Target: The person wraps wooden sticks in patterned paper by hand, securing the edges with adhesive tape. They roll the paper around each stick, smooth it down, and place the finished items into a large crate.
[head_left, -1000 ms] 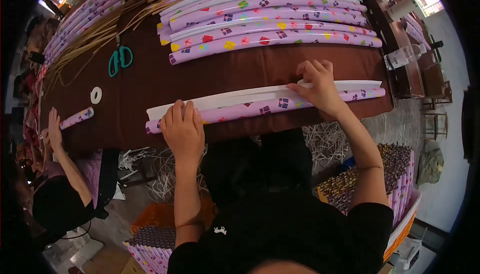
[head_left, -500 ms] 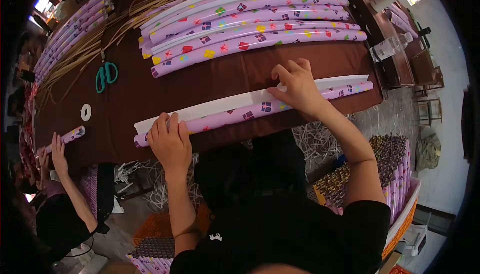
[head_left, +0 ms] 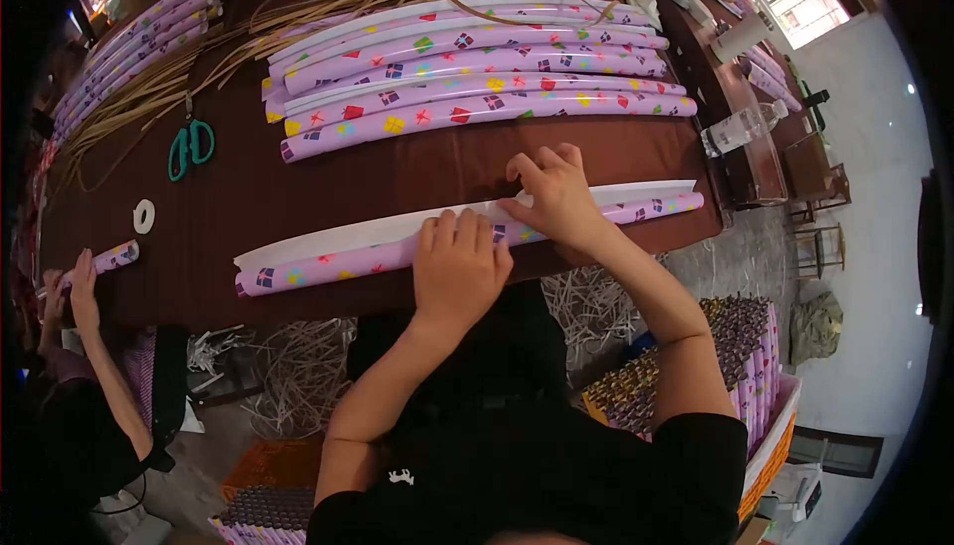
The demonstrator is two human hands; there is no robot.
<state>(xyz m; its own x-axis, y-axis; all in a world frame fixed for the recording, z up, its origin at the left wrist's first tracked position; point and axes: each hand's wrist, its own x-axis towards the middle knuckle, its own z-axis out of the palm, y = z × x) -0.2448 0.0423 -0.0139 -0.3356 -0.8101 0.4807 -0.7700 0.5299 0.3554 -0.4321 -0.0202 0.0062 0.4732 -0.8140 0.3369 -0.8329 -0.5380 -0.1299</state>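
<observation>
A long roll of lilac wrapping paper [head_left: 345,265] printed with small gift boxes lies along the table's near edge, its white inner side raised as a loose flap behind it. My left hand [head_left: 460,272] rests on the roll near its middle, fingers stretched over the top. Just right of it, my right hand [head_left: 559,199] is at the flap and roll, its fingers bent but spread, the thumb apart and touching near the white edge. The roll's surface directly under both hands is hidden.
Behind lie several finished-looking lilac rolls [head_left: 477,108] and tan strips [head_left: 397,8]. Green-handled scissors [head_left: 191,148] and a white tape roll [head_left: 144,216] are at left, near a co-worker's hands [head_left: 79,292]. A bottle [head_left: 740,130] stands right; a crate [head_left: 770,446] of rolls sits below.
My left hand has slid right along the roll from its left end to its middle. My right hand stays near the flap. The whole view has shifted slightly.
</observation>
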